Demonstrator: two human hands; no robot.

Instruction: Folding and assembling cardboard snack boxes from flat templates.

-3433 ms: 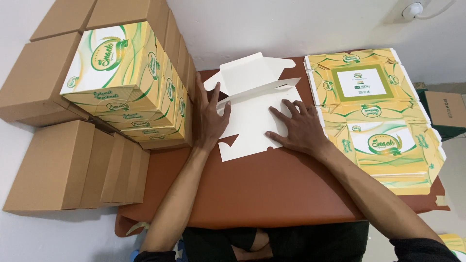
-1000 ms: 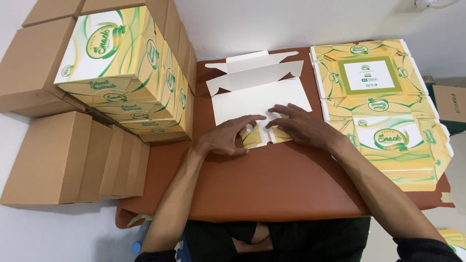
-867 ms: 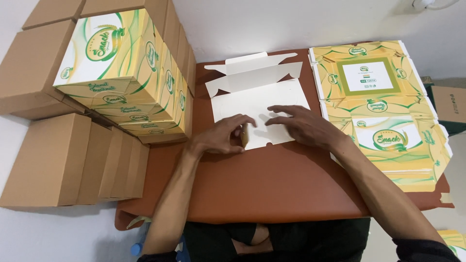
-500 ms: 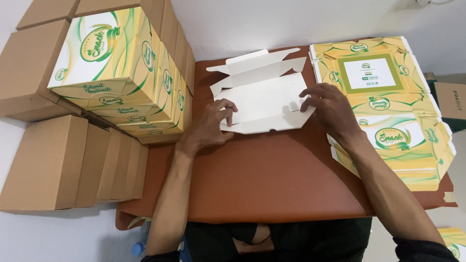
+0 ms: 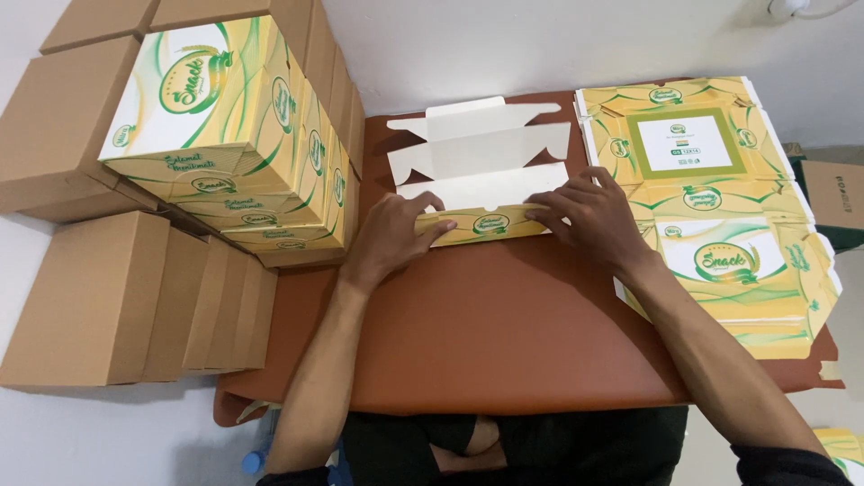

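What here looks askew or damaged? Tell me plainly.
Nothing is damaged or spilled. The left hand and right hand press a folded flap of the white carton blank on the table. Only the stack of flat printed blanks on the right lies slightly fanned, its edges uneven.

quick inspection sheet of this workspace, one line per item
surface: brown table top, bare in front of the hands
job's things: flat carton blank, white inside up, its printed front flap folded up toward the person
clutter: stack of flat printed blanks at the right; stack of folded printed boxes at the left; plain brown boxes on the floor at the left
grippers: left hand and right hand both press the front flap at its ends
cables: nothing seen
surroundings: white wall behind the table; brown box at the far right
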